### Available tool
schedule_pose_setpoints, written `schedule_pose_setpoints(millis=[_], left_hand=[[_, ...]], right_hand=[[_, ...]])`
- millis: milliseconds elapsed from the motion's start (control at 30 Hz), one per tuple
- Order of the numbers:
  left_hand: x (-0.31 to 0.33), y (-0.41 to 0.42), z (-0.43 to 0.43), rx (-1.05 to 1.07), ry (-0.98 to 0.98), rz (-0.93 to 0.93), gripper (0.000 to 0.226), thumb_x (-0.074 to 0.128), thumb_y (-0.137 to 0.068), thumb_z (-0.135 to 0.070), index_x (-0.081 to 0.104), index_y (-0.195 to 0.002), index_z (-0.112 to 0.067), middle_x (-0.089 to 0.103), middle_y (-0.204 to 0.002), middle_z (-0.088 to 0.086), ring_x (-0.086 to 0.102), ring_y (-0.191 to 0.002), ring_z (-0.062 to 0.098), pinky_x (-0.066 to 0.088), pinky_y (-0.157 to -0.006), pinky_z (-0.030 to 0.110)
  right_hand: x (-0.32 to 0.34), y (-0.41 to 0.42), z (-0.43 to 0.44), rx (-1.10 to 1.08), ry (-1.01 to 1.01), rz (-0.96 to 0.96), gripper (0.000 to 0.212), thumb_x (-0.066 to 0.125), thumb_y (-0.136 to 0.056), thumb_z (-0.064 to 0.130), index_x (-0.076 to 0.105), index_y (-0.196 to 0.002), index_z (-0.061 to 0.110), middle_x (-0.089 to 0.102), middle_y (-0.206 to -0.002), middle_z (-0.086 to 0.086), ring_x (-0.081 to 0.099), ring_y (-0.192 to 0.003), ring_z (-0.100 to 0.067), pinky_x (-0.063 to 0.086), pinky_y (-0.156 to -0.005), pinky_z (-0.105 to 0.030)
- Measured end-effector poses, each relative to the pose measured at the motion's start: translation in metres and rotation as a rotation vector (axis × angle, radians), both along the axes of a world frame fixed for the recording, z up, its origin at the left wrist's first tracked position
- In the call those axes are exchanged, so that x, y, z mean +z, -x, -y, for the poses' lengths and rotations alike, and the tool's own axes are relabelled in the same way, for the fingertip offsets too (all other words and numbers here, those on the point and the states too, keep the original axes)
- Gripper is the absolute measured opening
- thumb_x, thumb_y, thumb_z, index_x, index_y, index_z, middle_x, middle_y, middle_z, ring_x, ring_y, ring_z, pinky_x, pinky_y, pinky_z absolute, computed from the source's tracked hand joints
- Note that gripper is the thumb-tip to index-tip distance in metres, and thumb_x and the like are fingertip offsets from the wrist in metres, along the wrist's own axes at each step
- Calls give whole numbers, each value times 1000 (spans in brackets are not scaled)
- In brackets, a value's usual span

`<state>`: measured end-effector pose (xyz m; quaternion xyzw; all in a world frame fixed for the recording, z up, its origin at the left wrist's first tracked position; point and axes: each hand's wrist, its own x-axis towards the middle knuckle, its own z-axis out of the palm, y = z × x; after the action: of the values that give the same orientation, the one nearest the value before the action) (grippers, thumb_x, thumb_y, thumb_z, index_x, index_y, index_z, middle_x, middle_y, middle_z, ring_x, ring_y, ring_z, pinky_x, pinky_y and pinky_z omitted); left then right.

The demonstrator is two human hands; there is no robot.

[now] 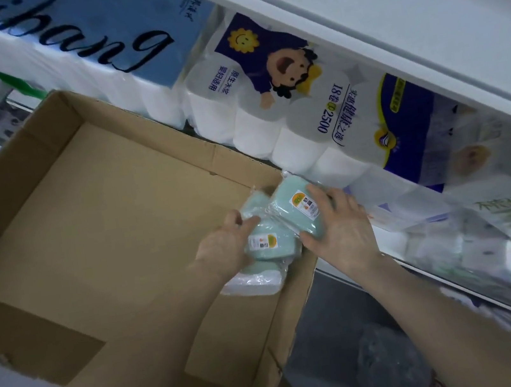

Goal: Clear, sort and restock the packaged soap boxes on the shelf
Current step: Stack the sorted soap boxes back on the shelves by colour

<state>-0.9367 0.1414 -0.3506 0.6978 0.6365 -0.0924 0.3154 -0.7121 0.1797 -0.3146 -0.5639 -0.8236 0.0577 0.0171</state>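
Several pale green soap boxes in clear plastic wrap are bunched at the right corner of an open cardboard carton (87,199). My right hand (339,226) grips the upper soap box (290,208), thumb under its near edge and fingers over its label. My left hand (225,245) holds a lower soap box (269,244), with fingers lying across its top. A further wrapped soap box (254,280) lies beneath them, partly hidden. The rest of the carton floor is bare cardboard.
A white shelf (355,27) runs diagonally at the upper right, with packs of toilet rolls (268,114) below it along the carton's far side. More wrapped goods (503,221) lie at the right. Grey floor (336,331) shows beside the carton.
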Motion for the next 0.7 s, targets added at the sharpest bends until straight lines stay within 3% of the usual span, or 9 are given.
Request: schedule_pose_setpoints(millis=[167,233,300,333,400,467,500,567,700], left_hand=[[-2,19,40,49,56,-151,62,61,-87,-49,38,-137,-18,31,-133,1,41,-119,23,48,-89,35],[-2,23,52,113,33,-130,65,61,-89,-46,30,-139,-20,28,-136,1,41,-123,23,49,-92,35],[-1,25,54,85,-97,-91,78,66,-87,-24,13,-145,-25,16,-146,2,34,-134,26,49,-97,34],[-2,24,52,-18,-174,-88,90,63,-85,-9,2,-149,-29,4,-155,3,21,-144,29,42,-105,33],[-6,18,47,-391,-256,-131,101,52,-85,5,-13,-151,-36,-26,-158,3,-16,-147,32,13,-118,39],[-13,13,41,-745,-264,-213,84,48,-95,-9,-5,-153,-38,-30,-157,2,-26,-144,31,-3,-120,47],[-16,12,40,-821,-208,-266,78,48,-98,-14,-1,-153,-39,-28,-158,1,-24,-145,30,-4,-120,48],[-24,16,41,-808,-85,-334,83,52,-96,-12,-2,-153,-40,-28,-158,1,-22,-146,28,-1,-121,47],[-24,52,51,-567,-80,-407,95,60,-91,-17,-11,-150,-36,-26,-158,8,-20,-146,31,0,-119,50]], right_hand=[[-4,18,8,-4,79,-26,88,71,-69,49,40,-145,17,54,-118,-12,50,-107,-31,47,-89,-44],[-6,23,9,-22,82,-44,89,73,-69,48,39,-146,16,54,-118,-13,50,-104,-31,47,-88,-44],[-7,26,8,-39,74,-57,90,75,-69,46,39,-145,15,54,-117,-14,50,-104,-32,47,-87,-44],[-9,27,7,-41,74,-56,90,75,-69,45,38,-145,15,54,-116,-15,50,-104,-33,47,-88,-44],[-12,27,6,-37,73,-54,89,75,-70,44,39,-145,14,54,-115,-16,50,-104,-34,47,-89,-45],[-16,27,5,-30,78,-42,87,74,-71,46,39,-145,15,53,-116,-16,50,-104,-34,47,-89,-45],[-17,27,6,-31,85,-33,87,74,-72,47,38,-145,16,52,-117,-16,50,-104,-33,47,-88,-44],[-18,28,8,-34,97,-31,88,75,-72,47,37,-145,17,52,-117,-15,50,-103,-33,47,-86,-43],[-24,34,14,-23,99,-61,88,76,-70,46,38,-144,15,53,-113,-14,52,-98,-32,50,-83,-43]])
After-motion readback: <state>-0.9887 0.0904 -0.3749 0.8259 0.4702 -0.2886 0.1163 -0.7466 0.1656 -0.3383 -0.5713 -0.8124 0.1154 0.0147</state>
